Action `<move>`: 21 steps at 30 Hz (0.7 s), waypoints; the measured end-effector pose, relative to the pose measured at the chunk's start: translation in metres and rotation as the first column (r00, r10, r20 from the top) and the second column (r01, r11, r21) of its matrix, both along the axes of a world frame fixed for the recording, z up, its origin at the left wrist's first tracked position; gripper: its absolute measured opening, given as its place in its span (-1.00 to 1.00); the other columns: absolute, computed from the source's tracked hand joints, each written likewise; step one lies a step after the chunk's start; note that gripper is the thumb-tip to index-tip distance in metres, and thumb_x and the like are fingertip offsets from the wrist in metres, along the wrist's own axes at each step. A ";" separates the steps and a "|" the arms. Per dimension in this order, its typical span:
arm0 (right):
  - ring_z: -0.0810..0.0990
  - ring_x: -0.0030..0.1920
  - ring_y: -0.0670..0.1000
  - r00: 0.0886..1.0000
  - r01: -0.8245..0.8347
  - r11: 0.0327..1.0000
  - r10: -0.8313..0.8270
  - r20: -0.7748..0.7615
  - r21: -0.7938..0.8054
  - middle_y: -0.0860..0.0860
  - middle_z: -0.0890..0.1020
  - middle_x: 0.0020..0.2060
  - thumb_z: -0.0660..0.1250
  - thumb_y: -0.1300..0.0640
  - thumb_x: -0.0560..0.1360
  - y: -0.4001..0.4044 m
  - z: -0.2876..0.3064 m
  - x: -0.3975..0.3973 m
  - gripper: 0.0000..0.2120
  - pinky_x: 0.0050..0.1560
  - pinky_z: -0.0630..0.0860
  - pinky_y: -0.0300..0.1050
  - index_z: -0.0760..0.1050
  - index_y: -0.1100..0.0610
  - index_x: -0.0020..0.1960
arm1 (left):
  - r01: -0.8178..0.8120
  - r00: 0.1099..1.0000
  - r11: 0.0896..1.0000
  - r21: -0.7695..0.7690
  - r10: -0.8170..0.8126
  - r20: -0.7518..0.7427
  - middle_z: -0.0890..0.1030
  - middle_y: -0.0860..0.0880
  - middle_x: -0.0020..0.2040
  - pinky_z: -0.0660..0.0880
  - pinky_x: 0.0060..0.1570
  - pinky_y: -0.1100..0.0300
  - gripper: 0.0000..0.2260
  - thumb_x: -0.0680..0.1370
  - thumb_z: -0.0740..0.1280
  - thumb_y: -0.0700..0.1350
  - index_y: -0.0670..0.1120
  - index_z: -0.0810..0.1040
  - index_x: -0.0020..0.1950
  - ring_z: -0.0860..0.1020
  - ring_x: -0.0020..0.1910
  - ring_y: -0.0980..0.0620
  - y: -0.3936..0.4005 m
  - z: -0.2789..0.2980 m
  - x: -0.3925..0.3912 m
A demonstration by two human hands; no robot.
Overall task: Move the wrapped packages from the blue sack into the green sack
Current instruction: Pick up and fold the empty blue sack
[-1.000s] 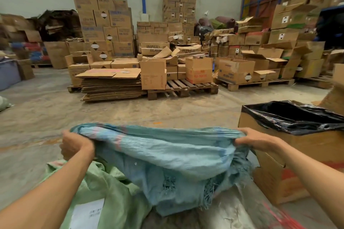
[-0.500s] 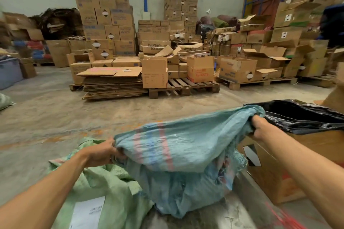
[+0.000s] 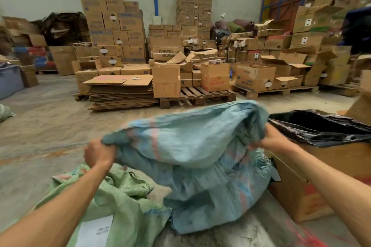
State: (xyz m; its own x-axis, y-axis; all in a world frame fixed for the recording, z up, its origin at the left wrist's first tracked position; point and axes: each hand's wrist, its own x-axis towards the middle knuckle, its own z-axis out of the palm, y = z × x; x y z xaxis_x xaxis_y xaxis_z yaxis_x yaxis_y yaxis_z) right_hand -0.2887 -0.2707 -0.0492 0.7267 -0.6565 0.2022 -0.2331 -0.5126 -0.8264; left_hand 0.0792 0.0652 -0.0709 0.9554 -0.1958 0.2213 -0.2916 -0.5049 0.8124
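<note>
Reading "WIPER BLADE", stacked carton (image 3: 168, 53)

Concrete floor (image 3: 50, 132), sacks, pallets (image 3: 200, 96), cardboard boxes (image 3: 166, 82)

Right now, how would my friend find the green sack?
Start at the big cardboard box lined with black plastic on the right. Left of it, both hands hold up the blue sack. The green sack lies below and left of that, the only green one here with a white label.

Both hands clutch the blue sack (image 3: 192, 146) by its bunched edges: left hand (image 3: 99, 154), right hand (image 3: 274, 139); green sack (image 3: 122, 192) lies beside, touching it.
</note>
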 end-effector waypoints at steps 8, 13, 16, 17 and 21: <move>0.59 0.04 0.19 0.859 0.314 0.849 -0.445 -0.253 -0.425 0.16 0.51 0.22 0.38 0.15 0.51 0.015 -0.013 0.012 -0.17 -0.01 0.49 0.01 -0.06 -0.18 0.57 | 0.056 0.642 0.950 -0.309 -0.271 -0.717 0.55 -0.13 -0.27 0.42 -0.31 0.17 -0.70 0.58 0.20 0.10 -0.11 0.45 -0.19 0.46 -0.31 -0.08 0.009 -0.004 0.008; 0.58 -0.49 -0.01 0.924 0.370 0.712 -0.346 -0.160 0.597 0.06 0.64 -0.42 0.19 0.22 0.60 0.029 0.008 0.021 -0.84 -0.51 0.52 -0.21 0.49 0.19 -0.12 | 0.447 0.367 0.772 -0.453 -0.619 -0.694 0.60 -0.27 0.13 0.57 0.11 -0.09 -0.60 0.43 0.48 -0.04 -0.28 0.50 0.11 0.57 0.11 -0.22 0.013 -0.009 0.014; 0.42 -0.69 -0.06 0.876 0.332 0.548 -0.481 -0.036 0.768 0.03 0.51 -0.59 0.16 0.22 0.58 0.009 0.012 0.020 -0.72 -0.72 0.25 -0.36 0.40 0.17 -0.31 | 0.620 0.170 0.613 -0.489 -0.713 -0.680 0.48 -0.35 0.32 0.49 0.24 -0.12 -0.36 0.29 0.60 -0.31 -0.38 0.44 0.30 0.48 0.31 -0.31 0.019 -0.013 0.014; 0.37 -0.70 -0.06 0.851 0.349 0.539 -0.525 -0.018 0.766 0.02 0.49 -0.61 0.15 0.21 0.57 0.005 0.013 0.020 -0.72 -0.71 0.22 -0.36 0.37 0.15 -0.31 | 0.666 0.171 0.588 -0.459 -0.720 -0.673 0.52 -0.37 0.29 0.54 0.17 -0.10 -0.41 0.29 0.56 -0.41 -0.39 0.46 0.28 0.52 0.26 -0.33 0.020 -0.013 0.011; 0.57 -0.44 0.06 0.888 0.303 0.616 -0.460 0.020 0.728 0.10 0.63 -0.36 0.28 0.17 0.58 0.013 0.014 0.015 -0.87 -0.50 0.55 -0.09 0.50 0.17 -0.13 | 0.690 0.562 0.712 -0.130 -0.640 -0.524 0.67 -0.28 -0.02 0.61 -0.15 0.06 -0.70 0.42 0.40 -0.50 -0.33 0.54 0.12 0.66 -0.04 -0.21 0.011 -0.011 -0.006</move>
State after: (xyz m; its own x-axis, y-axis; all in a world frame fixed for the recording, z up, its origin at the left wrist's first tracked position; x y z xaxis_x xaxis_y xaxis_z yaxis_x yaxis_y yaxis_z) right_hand -0.2741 -0.2579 -0.0354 0.3764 -0.8676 -0.3249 -0.0757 0.3207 -0.9441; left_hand 0.0729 0.0762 -0.0824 0.5025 -0.8149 -0.2888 -0.1415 -0.4071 0.9023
